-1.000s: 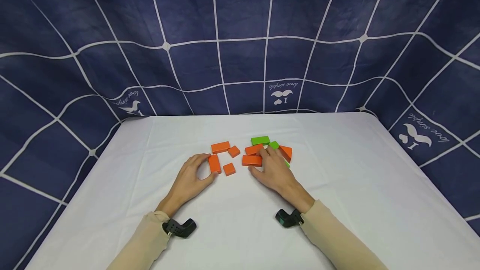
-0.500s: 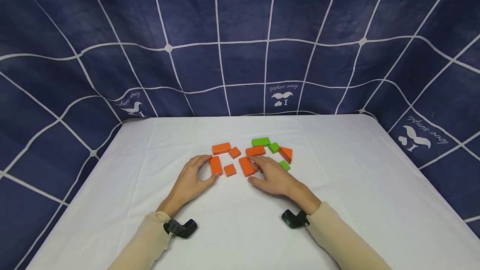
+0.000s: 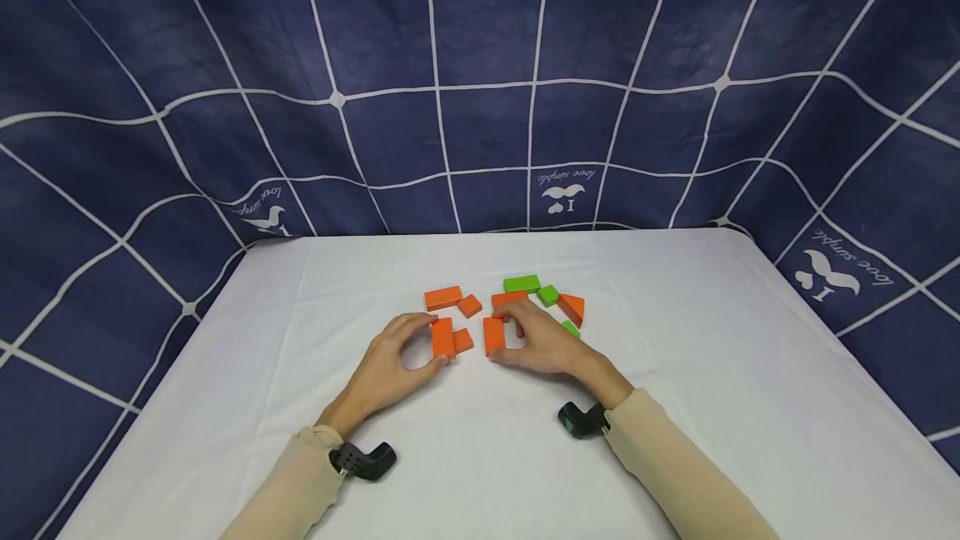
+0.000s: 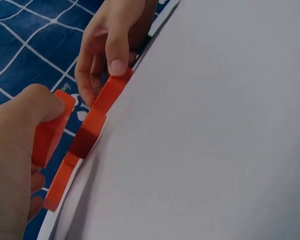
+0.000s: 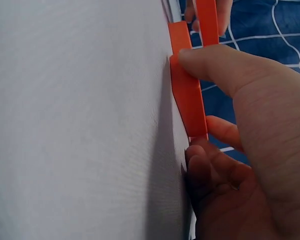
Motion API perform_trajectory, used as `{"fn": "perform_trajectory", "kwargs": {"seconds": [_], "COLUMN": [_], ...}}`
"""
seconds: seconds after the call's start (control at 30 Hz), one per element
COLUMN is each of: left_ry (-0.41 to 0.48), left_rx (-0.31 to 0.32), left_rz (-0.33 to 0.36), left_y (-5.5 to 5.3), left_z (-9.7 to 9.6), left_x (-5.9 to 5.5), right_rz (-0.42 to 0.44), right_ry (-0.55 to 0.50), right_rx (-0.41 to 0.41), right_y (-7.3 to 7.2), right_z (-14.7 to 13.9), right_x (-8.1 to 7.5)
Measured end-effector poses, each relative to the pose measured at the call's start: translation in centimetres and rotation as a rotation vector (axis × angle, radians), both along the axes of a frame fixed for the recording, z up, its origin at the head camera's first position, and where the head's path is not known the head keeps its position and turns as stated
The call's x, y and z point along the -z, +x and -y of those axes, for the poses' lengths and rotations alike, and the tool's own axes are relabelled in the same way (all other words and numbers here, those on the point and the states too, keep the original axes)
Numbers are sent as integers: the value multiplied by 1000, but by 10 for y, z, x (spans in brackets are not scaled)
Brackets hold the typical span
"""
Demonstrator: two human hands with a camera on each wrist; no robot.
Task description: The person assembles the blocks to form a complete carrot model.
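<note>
My left hand pinches an orange rectangular block end to end between thumb and fingers. In the left wrist view this block looks raised off the cloth. It partly covers a small orange square block in the head view. My right hand grips a second orange rectangular block by its two ends. From the right wrist, the thumb presses the near end of that block, which looks close to the cloth. Just behind the right fingers lies another orange rectangular block, partly hidden.
Behind the left hand lie an orange rectangular block and a small orange block. A green rectangular block, a green square block, an orange triangular block and another green piece lie around the right hand on the white cloth.
My right hand has turned its orange block from crosswise to lengthwise. My left hand has shifted right with its block, which now overlaps the small square block in the head view.
</note>
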State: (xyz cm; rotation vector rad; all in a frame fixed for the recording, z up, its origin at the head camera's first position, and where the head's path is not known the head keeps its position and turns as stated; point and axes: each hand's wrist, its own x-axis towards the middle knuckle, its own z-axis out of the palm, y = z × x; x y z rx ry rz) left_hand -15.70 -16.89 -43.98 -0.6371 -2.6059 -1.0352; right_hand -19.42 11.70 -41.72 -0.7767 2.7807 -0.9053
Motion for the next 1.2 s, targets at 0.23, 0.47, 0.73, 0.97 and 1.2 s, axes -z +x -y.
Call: {"fn": "perform_trajectory", "kwargs": {"seconds": [0.23, 0.47, 0.73, 0.97, 1.2], "left_ry": [57, 39, -44, -106, -153], "left_rx": [153, 231, 179, 143, 133], "left_rz": [-6, -17, -56, -37, -20], "left_y": [7, 13, 13, 13, 16], "left_z": [-15, -27, -30, -32, -31], "left_x": [-3, -6, -2, 2, 3], "right_rz": [5, -24, -14, -53, -95], "right_ry": [-79, -139, -189, -196, -158], "right_rx": [55, 12, -39, -70, -104], "right_y": [3, 12, 20, 23, 26], "right_z": [-5, -12, -18, -19, -15], "right_x": [5, 6, 7, 15, 17]}}
